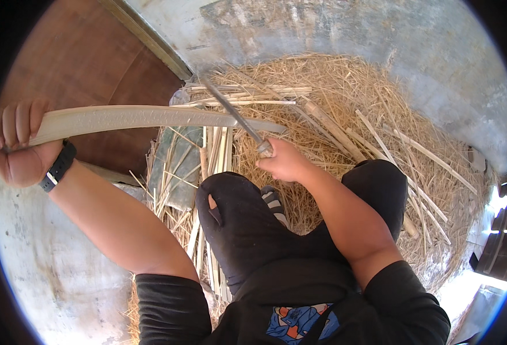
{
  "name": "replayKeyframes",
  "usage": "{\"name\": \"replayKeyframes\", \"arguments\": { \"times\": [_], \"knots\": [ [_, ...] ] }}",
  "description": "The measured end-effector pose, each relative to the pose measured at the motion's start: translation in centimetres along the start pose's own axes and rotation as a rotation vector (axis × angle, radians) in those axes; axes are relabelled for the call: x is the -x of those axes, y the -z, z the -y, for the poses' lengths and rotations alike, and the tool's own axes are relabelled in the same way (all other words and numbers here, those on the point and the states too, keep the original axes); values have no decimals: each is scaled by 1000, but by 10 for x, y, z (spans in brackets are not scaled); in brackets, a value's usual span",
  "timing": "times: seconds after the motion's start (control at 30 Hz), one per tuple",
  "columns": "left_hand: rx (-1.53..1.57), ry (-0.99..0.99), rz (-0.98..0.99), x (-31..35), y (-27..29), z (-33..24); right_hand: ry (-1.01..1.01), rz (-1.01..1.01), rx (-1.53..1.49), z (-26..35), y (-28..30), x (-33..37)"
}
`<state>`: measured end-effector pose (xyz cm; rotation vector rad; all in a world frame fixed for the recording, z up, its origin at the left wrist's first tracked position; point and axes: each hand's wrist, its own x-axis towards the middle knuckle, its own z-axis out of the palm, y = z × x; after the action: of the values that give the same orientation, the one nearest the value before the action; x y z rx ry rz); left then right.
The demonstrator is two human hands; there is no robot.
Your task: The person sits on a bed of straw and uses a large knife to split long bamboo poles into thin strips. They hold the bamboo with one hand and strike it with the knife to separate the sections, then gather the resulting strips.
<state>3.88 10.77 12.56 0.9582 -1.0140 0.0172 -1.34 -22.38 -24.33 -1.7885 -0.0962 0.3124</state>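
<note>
My left hand (23,141), raised at the far left, is closed around one end of a long, pale split bamboo strip (121,117). The strip runs rightward, slightly bowed, its tip lying over the straw past my right hand. In my right hand (288,161) is the handle of a knife (228,107). Its narrow blade points up and left and crosses the strip near the strip's right end. Whether the edge bites into the bamboo, I cannot tell.
Straw (334,75) and shavings cover the ground, with bamboo poles (334,129) and thin strips (431,152) scattered to the right. A flat grey slab (182,184) lies left of my knees. A grey wall (437,63) curves behind; a brown panel (92,52) stands at upper left.
</note>
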Motion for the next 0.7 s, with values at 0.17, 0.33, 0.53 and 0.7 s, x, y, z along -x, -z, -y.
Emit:
{"name": "replayKeyframes", "arguments": {
  "times": [0.17,0.33,0.53,0.7],
  "knots": [
    [58,55,73,0,7,0,220,23,27,-3,-7,-1],
    [33,60,64,5,4,-3,-26,12,-32,-12,-4,-8],
    [21,22,47,8,16,-6,168,-23,72,-15,-8,-8],
    [57,37,52,13,14,-5,53,-7,91,-14,-8,-8]
  ]
}}
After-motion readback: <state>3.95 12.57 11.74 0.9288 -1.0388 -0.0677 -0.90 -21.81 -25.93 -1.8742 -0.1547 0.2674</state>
